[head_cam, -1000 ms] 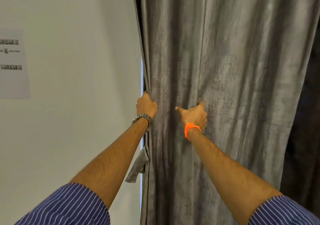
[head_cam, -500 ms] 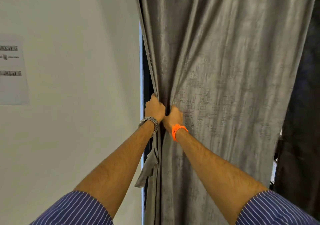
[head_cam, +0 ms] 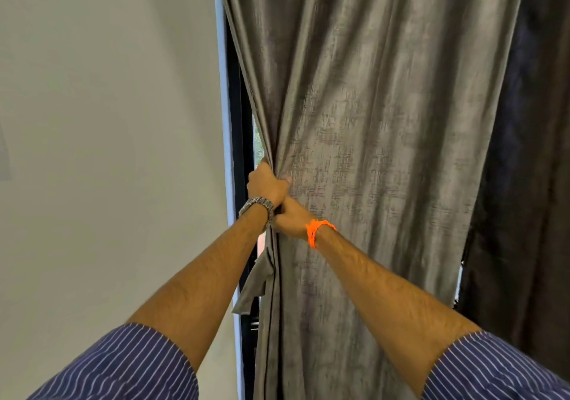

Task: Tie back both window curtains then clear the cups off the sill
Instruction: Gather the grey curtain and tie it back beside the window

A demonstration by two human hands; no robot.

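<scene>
A grey textured curtain (head_cam: 370,122) hangs in front of me, bunched at its left edge. My left hand (head_cam: 266,185), with a metal watch on the wrist, grips that bunched edge. Just below and touching it, my right hand (head_cam: 290,219), with an orange wrist band, grips the same gathered fabric. A loose grey tie-back strip (head_cam: 254,282) dangles under the hands at the curtain's left side. A second, darker curtain (head_cam: 530,153) hangs at the right. No cups or sill are in sight.
A plain white wall (head_cam: 108,153) fills the left half. A dark window frame (head_cam: 239,106) with a thin strip of daylight shows between wall and curtain. A narrow bright gap lies between the two curtains at lower right.
My right hand has slid left across the curtain, gathering the fabric, and now sits against my left hand. The curtain's left edge has pulled right, baring more window frame.
</scene>
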